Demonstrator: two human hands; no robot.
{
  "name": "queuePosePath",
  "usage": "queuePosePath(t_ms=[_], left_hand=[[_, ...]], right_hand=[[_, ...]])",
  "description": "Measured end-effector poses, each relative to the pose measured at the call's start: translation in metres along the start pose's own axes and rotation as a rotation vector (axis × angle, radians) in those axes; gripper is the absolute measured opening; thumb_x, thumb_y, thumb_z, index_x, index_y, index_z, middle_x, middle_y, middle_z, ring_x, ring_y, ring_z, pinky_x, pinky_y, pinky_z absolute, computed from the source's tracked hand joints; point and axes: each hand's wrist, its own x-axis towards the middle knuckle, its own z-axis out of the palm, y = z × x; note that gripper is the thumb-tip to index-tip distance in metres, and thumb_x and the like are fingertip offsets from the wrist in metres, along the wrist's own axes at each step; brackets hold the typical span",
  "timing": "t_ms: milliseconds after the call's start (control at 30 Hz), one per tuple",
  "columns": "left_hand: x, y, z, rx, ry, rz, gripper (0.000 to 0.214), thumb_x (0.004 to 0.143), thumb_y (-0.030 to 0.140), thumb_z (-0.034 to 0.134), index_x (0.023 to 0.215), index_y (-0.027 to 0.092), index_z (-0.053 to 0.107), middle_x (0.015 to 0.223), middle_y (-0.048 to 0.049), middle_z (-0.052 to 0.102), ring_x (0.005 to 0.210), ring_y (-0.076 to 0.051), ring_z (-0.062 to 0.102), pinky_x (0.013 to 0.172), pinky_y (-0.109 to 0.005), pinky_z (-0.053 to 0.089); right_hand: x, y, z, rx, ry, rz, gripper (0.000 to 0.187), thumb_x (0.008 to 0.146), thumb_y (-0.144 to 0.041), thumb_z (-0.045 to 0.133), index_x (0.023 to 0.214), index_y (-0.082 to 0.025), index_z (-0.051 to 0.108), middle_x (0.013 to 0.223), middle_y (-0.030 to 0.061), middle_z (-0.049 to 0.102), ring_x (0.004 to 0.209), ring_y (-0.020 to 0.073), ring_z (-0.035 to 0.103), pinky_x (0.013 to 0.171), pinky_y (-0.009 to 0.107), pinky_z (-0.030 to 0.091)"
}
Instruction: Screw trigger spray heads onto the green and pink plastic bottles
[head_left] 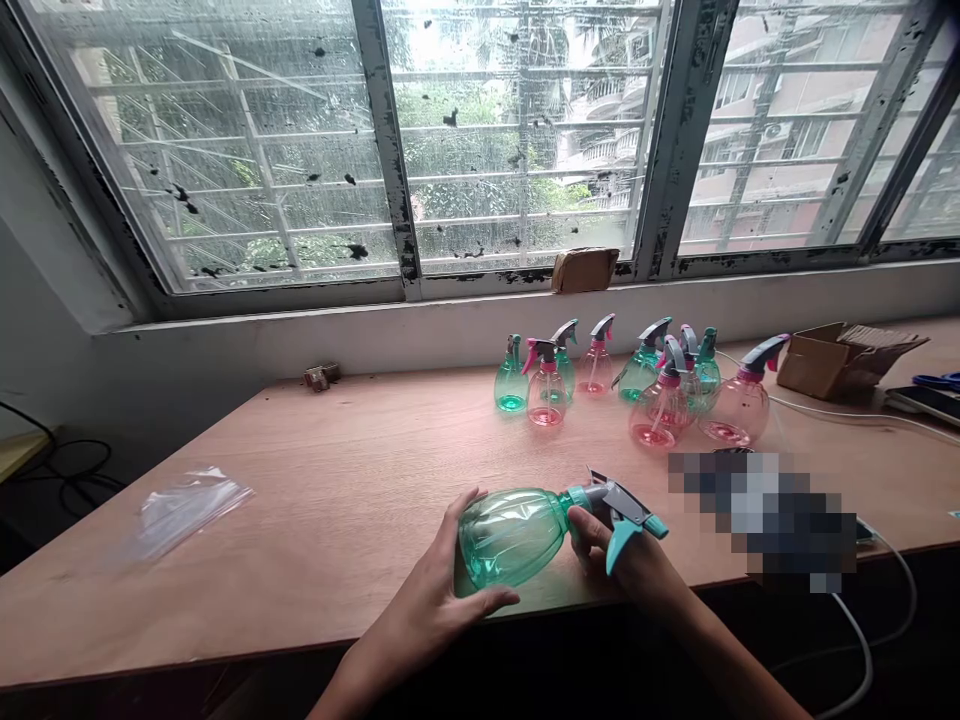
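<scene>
A clear green spray bottle [511, 538] lies sideways in front of me above the table's front edge, its grey and teal trigger head pointing right. My left hand [442, 590] cups the round base end, with the thumb along the near side. At the neck, my right hand [611, 550] has its fingers closed around the collar, below the trigger; some of its fingers are hidden behind the bottle and spray head. Beyond the hands, several green and pink spray bottles [546, 392] stand upright near the wall, among them a large pink bottle [733, 410] on the right.
A clear plastic bag [191, 510] lies at the left of the wooden table [360, 470]. An open cardboard box [832, 370] stands at the back right, near a white cable [840, 411]. A blurred-out object [765, 515] sits right of my hands. Windows rise behind.
</scene>
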Motion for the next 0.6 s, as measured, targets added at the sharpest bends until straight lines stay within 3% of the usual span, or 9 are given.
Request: queuePosePath(t_ms=[167,267,367,433,600], left_hand=[[-0.0004,-0.0022,0.0003,0.019,-0.005,0.013,0.094,0.081,0.037,0.08,0.155,0.03,0.022,0.162,-0.0117,0.03,0.148,-0.036,0.03,0.123,-0.05,0.023],[-0.0017,-0.0049,-0.0023,-0.02,-0.022,0.005,0.077,0.093,0.053,0.063,0.155,0.029,0.024,0.163,-0.0111,0.029,0.148,-0.036,0.029,0.123,-0.051,0.022],[-0.0023,-0.005,-0.0042,-0.053,-0.012,-0.042,0.064,0.1,0.058,0.046,0.154,0.028,0.027,0.162,-0.0106,0.031,0.148,-0.036,0.029,0.123,-0.053,0.021],[-0.002,-0.0033,-0.0043,-0.056,-0.006,-0.063,0.063,0.1,0.056,0.047,0.154,0.028,0.028,0.162,-0.01,0.033,0.148,-0.036,0.031,0.122,-0.054,0.022],[-0.001,0.0006,-0.0006,-0.031,-0.003,-0.02,0.079,0.091,0.042,0.071,0.154,0.031,0.024,0.16,-0.0109,0.034,0.147,-0.035,0.033,0.122,-0.053,0.024]], right_hand=[[0.0012,0.0034,-0.0003,0.024,-0.005,0.008,0.043,0.093,-0.055,0.059,0.066,-0.022,0.05,0.055,-0.0034,0.049,0.052,0.0139,0.042,0.051,0.028,0.032],[0.0022,0.0074,-0.0016,0.004,0.009,0.001,0.044,0.093,-0.056,0.059,0.067,-0.022,0.051,0.056,-0.0029,0.05,0.053,0.0138,0.044,0.052,0.028,0.033],[0.0021,0.0066,-0.0018,-0.018,0.033,0.01,0.045,0.091,-0.058,0.06,0.067,-0.021,0.052,0.056,-0.0025,0.05,0.053,0.0141,0.045,0.052,0.029,0.034],[0.0012,0.0035,-0.0009,-0.021,0.035,0.019,0.045,0.091,-0.059,0.06,0.067,-0.021,0.052,0.056,-0.0026,0.05,0.053,0.0142,0.044,0.052,0.029,0.034],[0.0005,-0.0004,0.0006,0.01,0.05,0.017,0.04,0.091,-0.057,0.061,0.071,-0.023,0.051,0.057,-0.0036,0.049,0.052,0.0142,0.044,0.052,0.029,0.036]])
